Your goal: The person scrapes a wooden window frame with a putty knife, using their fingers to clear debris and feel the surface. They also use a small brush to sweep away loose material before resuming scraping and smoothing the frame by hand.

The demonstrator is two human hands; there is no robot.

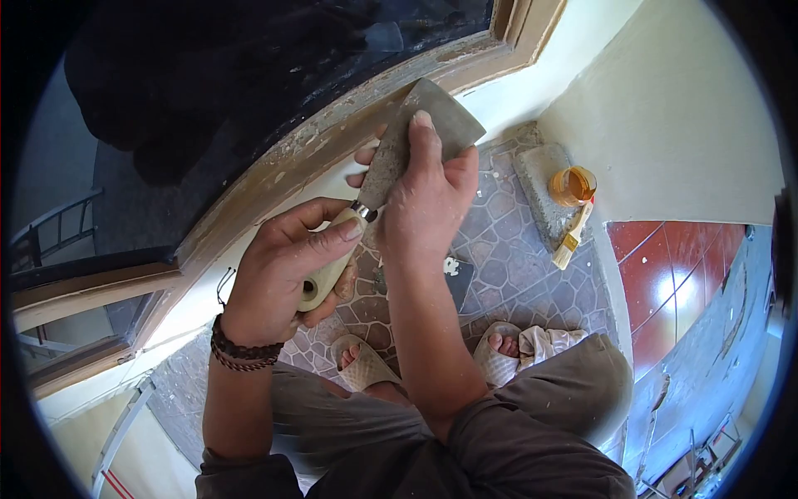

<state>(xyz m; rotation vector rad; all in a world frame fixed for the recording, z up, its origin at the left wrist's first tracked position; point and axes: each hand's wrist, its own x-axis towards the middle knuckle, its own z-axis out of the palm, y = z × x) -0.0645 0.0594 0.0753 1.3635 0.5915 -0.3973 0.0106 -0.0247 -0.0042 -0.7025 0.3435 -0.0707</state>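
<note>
A putty knife (384, 170) with a cream handle and a wide, stained metal blade is held up in front of me, tilted to the upper right. My left hand (283, 262) is closed round its handle, thumb lying along the top near the metal collar. My right hand (428, 195) grips the blade, with the thumb pressed on its face and the fingers partly hidden behind it. Just beyond the blade runs a wooden window frame (312, 145) with worn, flaking paint and pale smears.
On a rough concrete block (542, 191) stand an open jar of orange-brown liquid (572, 185) and a paintbrush (573, 235) leaning down. A dark flat piece with white lumps (459, 279) lies on the stone-patterned floor (507, 266). Red tiles (657, 283) are at the right, dark window glass upper left.
</note>
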